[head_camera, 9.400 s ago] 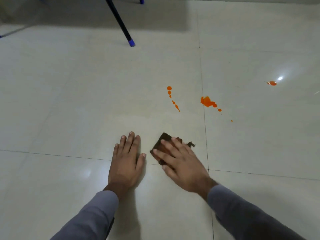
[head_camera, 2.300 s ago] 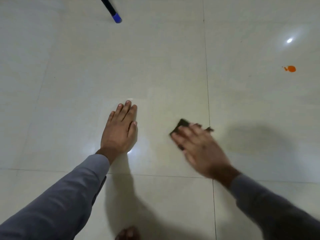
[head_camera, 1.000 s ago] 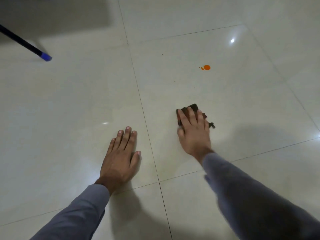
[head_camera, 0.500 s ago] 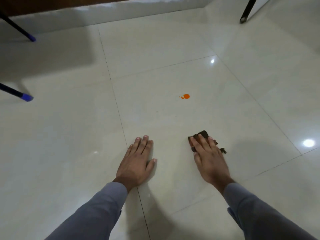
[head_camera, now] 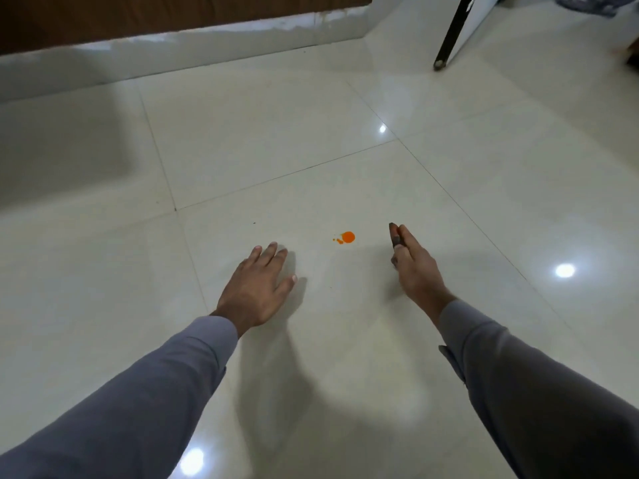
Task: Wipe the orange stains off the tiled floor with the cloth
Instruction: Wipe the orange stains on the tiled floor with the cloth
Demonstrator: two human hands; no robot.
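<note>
R hand [head_camera: 416, 271] holds the cloth [head_camera: 395, 235], a small dark wad showing only as a sliver past the fingertips and along the hand's left edge; the rest is hidden under the palm. The hand is turned edge-on, so whether it's lifted or touching the tile can't be told. Fingers look fairly straight, w/ the cloth pinched under them or against the thumb; the thumb itself isn't visible.

L hand [head_camera: 257, 288] is spread flat on the tiled floor [head_camera: 242, 150], fingers relaxed, gripping nothing, probably bracing body weight.

The one orange stain [head_camera: 346, 237] in view is a round blob w/ a few tiny specks on its left. It sits between the two hands, nearer the R, just left of the cloth but not touching it.

Handling, as a guess: the cloth is light, soft, floppy & crushes into a pad, so there's no fixed grip spot. Best kept bunched under flat fingers so pressure spreads. The tile is glossy, w/ lamp glare [head_camera: 565, 270] showing, so the cloth should slide easily. The stain looks wet and thick, so it may smear; sweep inward & fold to a fresh face.

Far away: white skirting [head_camera: 207, 43] under brown panel; black furniture leg [head_camera: 449, 36] far right.
</note>
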